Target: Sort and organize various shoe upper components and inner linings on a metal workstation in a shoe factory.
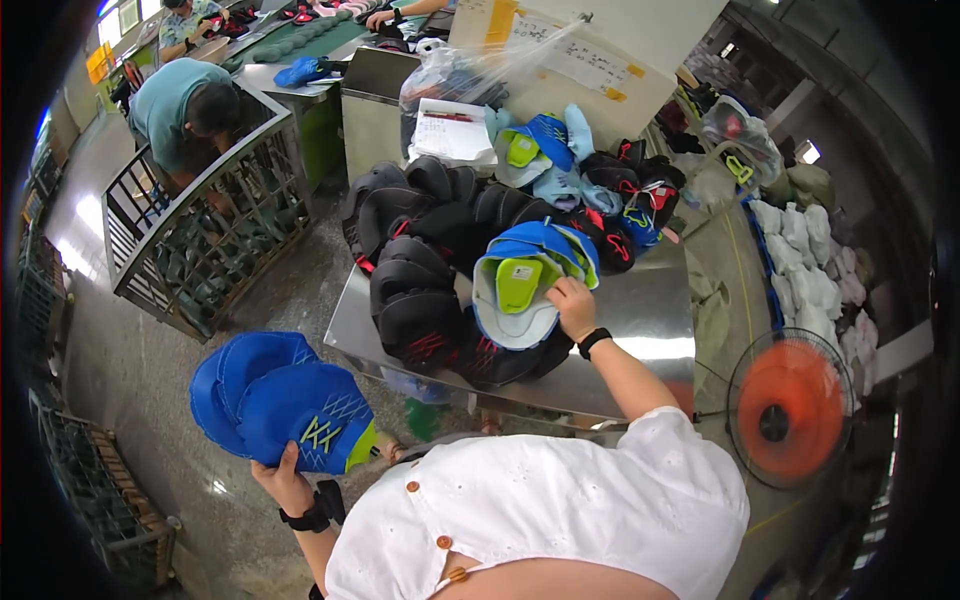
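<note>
My left hand [284,482] is closed on a small stack of blue shoe uppers [290,400] with light-blue and yellow-green stitching, held out over the floor left of the metal table. Over the table, my right hand [573,310] grips the edge of another blue shoe upper [515,285], with its white lining and lime-green patch turned up. My right fingertips are partly hidden inside it. Around that piece lie black shoe uppers [415,310] with red stitching, overlapping in a curved row.
The metal table [650,345] also bears a white notepad [455,130] with a pen, and mixed blue and red-trimmed uppers [610,190]. An orange fan [790,410] stands at right. A person [190,105] bends over a railed cart [205,265] at left.
</note>
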Demonstrator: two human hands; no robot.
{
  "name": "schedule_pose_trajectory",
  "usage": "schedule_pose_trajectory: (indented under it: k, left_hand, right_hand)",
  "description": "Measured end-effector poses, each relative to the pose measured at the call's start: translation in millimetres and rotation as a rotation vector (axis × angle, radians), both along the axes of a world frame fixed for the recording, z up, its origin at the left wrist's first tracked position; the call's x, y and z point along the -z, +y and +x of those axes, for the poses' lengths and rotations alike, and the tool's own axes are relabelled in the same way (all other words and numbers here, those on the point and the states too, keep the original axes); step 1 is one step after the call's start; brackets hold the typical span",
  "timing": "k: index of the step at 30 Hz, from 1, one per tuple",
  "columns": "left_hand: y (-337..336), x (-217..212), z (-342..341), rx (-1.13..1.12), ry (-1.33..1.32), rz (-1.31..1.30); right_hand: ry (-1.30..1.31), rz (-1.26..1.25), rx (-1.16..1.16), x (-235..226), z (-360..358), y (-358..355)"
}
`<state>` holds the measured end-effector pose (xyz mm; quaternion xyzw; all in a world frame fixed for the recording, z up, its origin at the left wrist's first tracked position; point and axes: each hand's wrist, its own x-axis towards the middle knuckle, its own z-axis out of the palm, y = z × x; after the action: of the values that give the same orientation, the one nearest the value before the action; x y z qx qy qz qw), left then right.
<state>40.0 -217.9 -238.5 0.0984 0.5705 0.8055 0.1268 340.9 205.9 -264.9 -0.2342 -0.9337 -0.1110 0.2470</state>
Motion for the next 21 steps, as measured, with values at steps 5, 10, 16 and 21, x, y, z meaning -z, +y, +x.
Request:
schedule_pose_trajectory:
  k: [5, 10, 16, 21]
  left_hand:
    - [-26.6, 12.4, -16.6, 0.066, -0.009, -0.174]
    - [-37.0, 24.4, -2.6, 0.122, -0.001, -0.299]
    - [-32.5, 19.4, -17.6, 0.064, -0.062, -0.265]
    - [-21.6, 26.4, -42.0, 0.085, 0.076, -0.346]
  right_hand:
    - [-0.024, 0.026, 0.040, 7.0, 3.7, 0.5]
    - [-0.034, 0.047, 0.080, 7.7, 2.3, -1.6]
    - [-0.060, 0.076, 0.106, 15.0, 3.4, 2.3]
    - [-0.041, 0.068, 0.088, 26.4, 8.2, 8.5]
